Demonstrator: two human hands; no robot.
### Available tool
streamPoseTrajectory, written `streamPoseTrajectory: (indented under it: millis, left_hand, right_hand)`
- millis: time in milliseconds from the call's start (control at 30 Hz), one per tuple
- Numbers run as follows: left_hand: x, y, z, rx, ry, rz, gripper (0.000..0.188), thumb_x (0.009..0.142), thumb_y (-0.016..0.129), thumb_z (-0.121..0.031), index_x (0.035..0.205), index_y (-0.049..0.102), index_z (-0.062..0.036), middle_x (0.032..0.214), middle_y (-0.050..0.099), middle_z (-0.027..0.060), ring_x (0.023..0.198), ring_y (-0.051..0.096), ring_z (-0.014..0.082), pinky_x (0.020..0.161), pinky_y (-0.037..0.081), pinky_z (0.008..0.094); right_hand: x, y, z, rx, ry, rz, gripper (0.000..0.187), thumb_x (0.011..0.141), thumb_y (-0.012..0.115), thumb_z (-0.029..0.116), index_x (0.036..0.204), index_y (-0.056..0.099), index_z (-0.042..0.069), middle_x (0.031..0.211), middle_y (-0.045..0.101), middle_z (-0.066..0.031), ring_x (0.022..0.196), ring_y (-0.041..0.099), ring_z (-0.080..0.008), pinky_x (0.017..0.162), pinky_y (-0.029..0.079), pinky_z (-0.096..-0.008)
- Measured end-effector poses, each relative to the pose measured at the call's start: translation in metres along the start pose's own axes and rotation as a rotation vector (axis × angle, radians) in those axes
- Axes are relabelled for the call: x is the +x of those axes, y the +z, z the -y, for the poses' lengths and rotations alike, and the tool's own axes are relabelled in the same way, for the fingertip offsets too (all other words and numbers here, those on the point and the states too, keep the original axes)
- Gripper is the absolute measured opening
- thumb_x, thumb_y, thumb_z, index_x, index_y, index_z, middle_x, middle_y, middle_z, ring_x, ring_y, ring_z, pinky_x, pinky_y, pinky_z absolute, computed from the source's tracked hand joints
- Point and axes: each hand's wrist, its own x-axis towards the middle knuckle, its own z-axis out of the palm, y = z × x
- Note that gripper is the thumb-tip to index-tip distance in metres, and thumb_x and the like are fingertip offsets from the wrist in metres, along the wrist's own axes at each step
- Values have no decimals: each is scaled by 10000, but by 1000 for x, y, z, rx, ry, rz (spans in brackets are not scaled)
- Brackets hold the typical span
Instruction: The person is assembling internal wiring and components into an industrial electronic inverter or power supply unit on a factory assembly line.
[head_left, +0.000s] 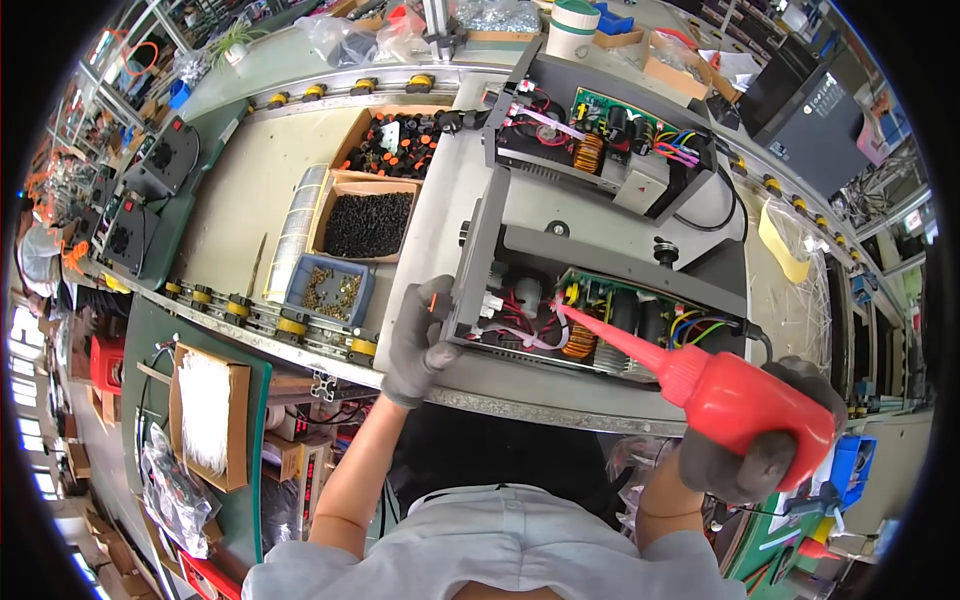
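My right hand, in a dark grey glove, is wrapped round a red squeeze bottle. The bottle lies tilted, its long tapered nozzle pointing up-left into an open grey metal casing. The tip is at the wires and white connectors beside the green circuit board. Inside the casing are a copper coil, dark capacitors and coloured wires. My left hand, also gloved, grips the casing's left end, thumb near its lower front corner. A small orange spot shows by its fingers; I cannot make it out.
Behind stands a second open casing with similar parts. To the left are a box of black-and-orange pieces, a box of black screws and a blue tray of brass-coloured parts. A roller rail edges the bench.
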Motion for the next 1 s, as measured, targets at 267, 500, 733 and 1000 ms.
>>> streamPoseTrajectory:
  millis: [267, 500, 733, 1000]
  left_hand:
    - [-8, -11, 11, 15, -83, 9, 1064, 654, 764, -714, 1366, 475, 23, 1086, 466, 52, 1047, 542, 180, 925, 447, 324]
    - [-8, -9, 7, -28, -120, 3, 1041, 645, 788, -687, 1353, 491, 17, 1074, 468, 47, 1047, 540, 181, 908, 455, 323]
    - [-7, -9, 7, -49, -115, 8, 1033, 648, 805, -658, 1355, 486, 24, 1095, 471, 53, 1074, 536, 188, 939, 454, 339]
    - [-8, -9, 12, -38, -99, -14, 1077, 623, 790, -706, 1354, 491, 25, 1083, 484, 55, 1072, 532, 193, 955, 432, 341]
  right_hand:
    - [1, 29, 3, 42, 101, -48, 529, 698, 857, 256, 1027, 531, 0, 897, 675, -104, 794, 592, -181, 723, 472, -304]
    - [2, 37, 9, -106, 200, 75, 550, 690, 789, 217, 1107, 518, -18, 925, 612, -102, 831, 625, -197, 773, 534, -340]
    - [10, 37, 11, -188, 97, 144, 511, 681, 767, 167, 1098, 536, -18, 944, 608, -96, 840, 602, -179, 807, 507, -313]
    - [13, 43, 8, -157, 102, 93, 419, 670, 733, 99, 1036, 563, -14, 930, 605, -82, 830, 592, -164, 797, 489, -295]
